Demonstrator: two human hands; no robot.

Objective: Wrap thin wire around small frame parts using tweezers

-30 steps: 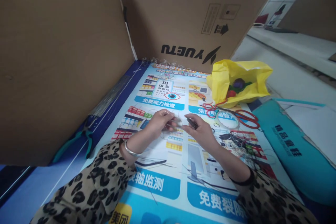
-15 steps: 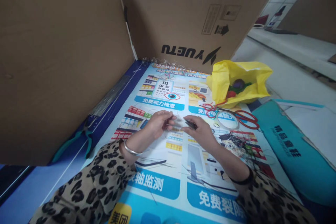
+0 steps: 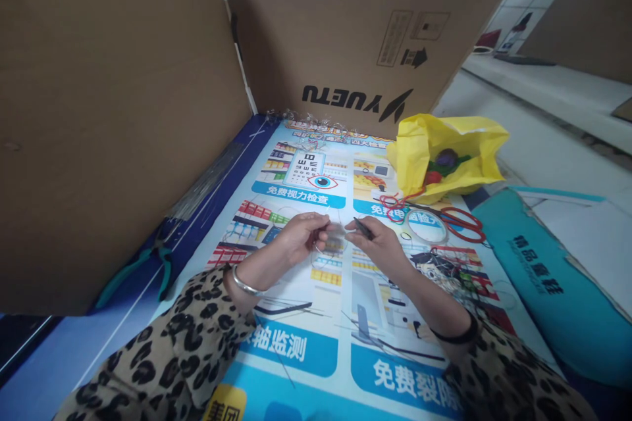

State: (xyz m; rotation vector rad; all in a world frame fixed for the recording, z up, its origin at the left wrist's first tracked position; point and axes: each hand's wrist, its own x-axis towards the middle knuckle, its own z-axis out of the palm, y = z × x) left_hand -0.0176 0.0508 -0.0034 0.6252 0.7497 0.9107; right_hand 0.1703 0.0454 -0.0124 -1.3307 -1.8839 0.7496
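My left hand (image 3: 296, 240) and my right hand (image 3: 378, 247) meet over the middle of a printed poster (image 3: 316, 348) that covers the work surface. The left fingers pinch a small clear piece with thin wire loops (image 3: 332, 231) hanging from it. The right fingers are closed on a thin dark tool (image 3: 363, 229) that points toward that piece. A silver bangle sits on my left wrist, a dark band on my right. Both sleeves are leopard print.
Tall cardboard walls (image 3: 113, 112) stand at the left and back. A yellow bag (image 3: 447, 154) holding dark and red items lies at the back right. Red-handled scissors (image 3: 457, 220) and a tape roll (image 3: 427, 225) lie beside it. Teal-handled pliers (image 3: 143, 266) rest at left, a teal bag (image 3: 553, 289) at right.
The hands stay close together with small finger shifts; the clear piece and the tool tip have moved slightly. The view has drifted a little.
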